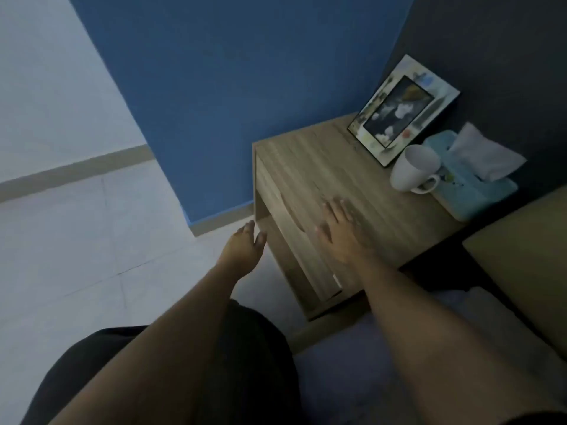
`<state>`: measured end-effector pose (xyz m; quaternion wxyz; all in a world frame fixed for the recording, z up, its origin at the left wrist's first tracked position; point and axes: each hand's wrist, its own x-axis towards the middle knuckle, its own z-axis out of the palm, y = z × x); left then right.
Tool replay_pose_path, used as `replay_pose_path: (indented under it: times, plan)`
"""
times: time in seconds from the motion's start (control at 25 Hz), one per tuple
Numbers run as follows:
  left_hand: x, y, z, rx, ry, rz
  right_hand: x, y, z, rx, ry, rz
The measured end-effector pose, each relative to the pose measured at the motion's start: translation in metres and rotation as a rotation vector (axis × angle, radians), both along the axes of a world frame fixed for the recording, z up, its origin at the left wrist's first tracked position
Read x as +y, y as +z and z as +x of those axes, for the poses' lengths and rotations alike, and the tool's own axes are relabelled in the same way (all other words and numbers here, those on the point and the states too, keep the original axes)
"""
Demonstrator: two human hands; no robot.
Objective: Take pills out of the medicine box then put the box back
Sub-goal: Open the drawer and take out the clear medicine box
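Observation:
A wooden bedside table point(306, 161) stands against the blue wall, with a closed drawer front point(285, 222) facing me. No medicine box or pills are in view. My right hand point(340, 231) hovers over the near part of the tabletop, fingers spread, holding nothing. My left hand point(245, 250) is stretched out to the left of the table's front corner, beside the drawer front, fingers loosely apart and empty. The picture is dim and a little blurred.
At the back right of the tabletop stand a picture frame point(402, 111), a white mug point(414, 170) and a light blue tissue box point(472, 179). A bed or cushion edge point(521, 246) lies to the right. Pale tiled floor point(76, 240) spreads left.

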<state>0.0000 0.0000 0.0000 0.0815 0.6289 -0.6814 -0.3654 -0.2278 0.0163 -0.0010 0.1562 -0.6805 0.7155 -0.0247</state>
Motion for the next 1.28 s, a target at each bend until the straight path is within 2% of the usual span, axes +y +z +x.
replay_pose_path:
  times: [0.2, 0.4, 0.76, 1.28]
  plan:
    - [-0.036, -0.040, -0.044, 0.115, 0.052, 0.190, -0.023, -0.034, -0.005, -0.010, 0.021, 0.031]
    - [-0.056, -0.075, -0.068, 0.271, 0.211, 0.354, -0.018, -0.049, -0.004, -0.021, -0.006, -0.080]
    - [-0.078, -0.086, -0.078, 0.369, 0.259, 0.272, -0.020, -0.047, -0.004, -0.043, -0.019, -0.066]
    - [-0.083, -0.082, -0.046, 0.360, 0.300, 0.373, -0.019, -0.055, -0.006, -0.023, -0.015, -0.124]
